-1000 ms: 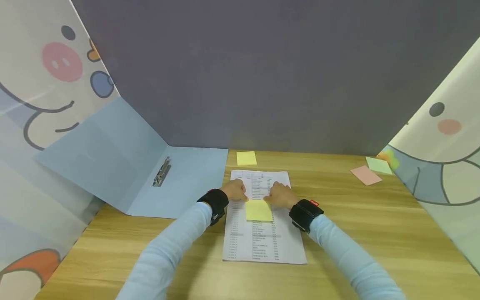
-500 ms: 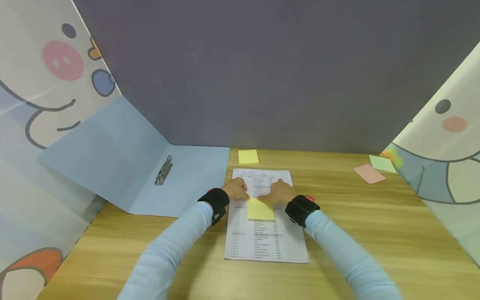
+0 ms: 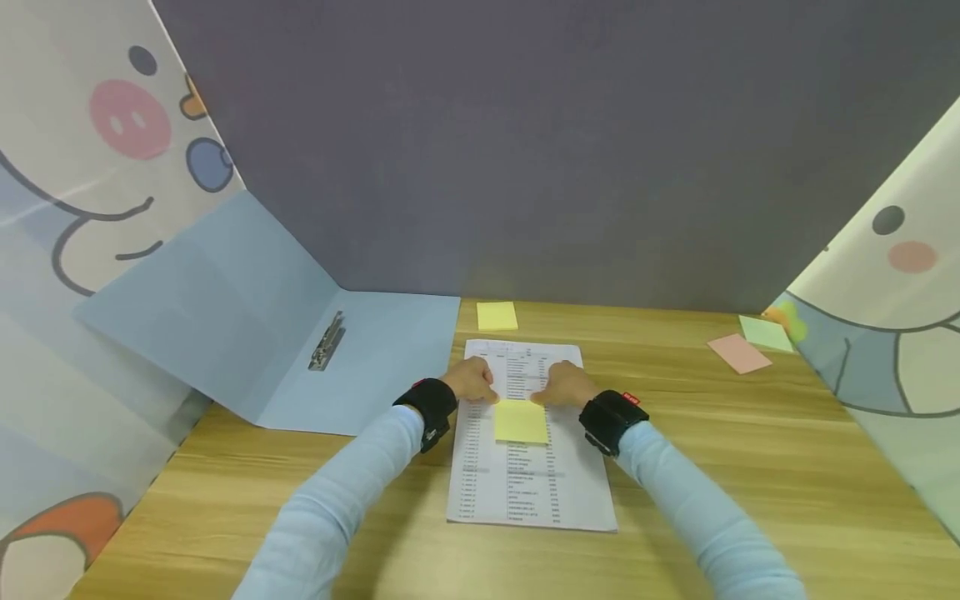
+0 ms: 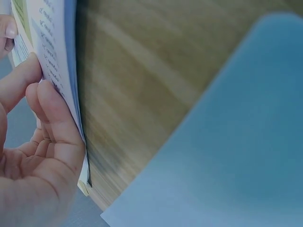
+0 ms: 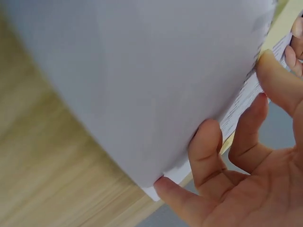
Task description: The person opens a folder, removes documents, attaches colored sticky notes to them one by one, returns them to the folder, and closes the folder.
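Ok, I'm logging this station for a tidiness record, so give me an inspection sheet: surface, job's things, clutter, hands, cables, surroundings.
Surface: wooden table with visible grain.
Job's things: printed sheets lying on the table, a yellow sticky note on top of them.
Clutter: open blue folder with a metal clip at left; second yellow note beyond the sheets; pink note and green note at far right.
Hands: left hand and right hand at the far corners of the sticky note.
Cables: nothing seen.
Surroundings: dark grey backdrop; cartoon-printed side panels.
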A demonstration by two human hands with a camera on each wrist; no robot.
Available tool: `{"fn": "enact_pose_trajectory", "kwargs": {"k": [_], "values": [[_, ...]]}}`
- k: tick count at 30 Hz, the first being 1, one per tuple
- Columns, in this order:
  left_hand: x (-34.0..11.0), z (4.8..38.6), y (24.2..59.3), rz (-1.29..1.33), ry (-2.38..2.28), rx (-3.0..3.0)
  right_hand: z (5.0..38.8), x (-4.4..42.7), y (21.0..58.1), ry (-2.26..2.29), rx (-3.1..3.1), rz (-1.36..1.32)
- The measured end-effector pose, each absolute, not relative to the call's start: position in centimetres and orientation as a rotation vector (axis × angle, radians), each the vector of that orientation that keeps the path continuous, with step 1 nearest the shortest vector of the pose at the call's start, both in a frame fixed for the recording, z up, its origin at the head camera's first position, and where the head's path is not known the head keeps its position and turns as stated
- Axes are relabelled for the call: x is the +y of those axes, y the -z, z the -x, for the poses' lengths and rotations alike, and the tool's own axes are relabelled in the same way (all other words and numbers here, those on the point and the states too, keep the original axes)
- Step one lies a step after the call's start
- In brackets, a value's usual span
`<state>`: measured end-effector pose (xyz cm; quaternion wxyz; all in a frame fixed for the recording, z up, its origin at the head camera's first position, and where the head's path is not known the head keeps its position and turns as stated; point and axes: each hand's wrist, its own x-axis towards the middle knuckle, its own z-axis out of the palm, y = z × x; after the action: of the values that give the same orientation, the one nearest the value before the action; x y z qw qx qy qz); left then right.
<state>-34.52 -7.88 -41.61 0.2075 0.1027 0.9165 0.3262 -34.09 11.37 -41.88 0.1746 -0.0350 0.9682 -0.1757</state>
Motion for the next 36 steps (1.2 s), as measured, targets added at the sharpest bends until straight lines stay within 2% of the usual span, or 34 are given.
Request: {"fn": "enact_pose_trajectory", "kwargs": {"k": [11, 24, 36], "values": [[-7.5, 34.8, 42.3, -0.268, -0.916, 2.565, 34.6, 12.1, 42.1, 0.550, 2.732, 0.066], [-6.3, 35.1, 43.4, -0.139, -0.752, 2.620, 33.9, 10.9, 42.4, 0.472, 2.710, -0.018], [-6.2, 35.0, 42.2, -0.228, -0.631, 2.661, 33.8, 10.8, 41.8, 0.469, 2.710, 0.027]]}}
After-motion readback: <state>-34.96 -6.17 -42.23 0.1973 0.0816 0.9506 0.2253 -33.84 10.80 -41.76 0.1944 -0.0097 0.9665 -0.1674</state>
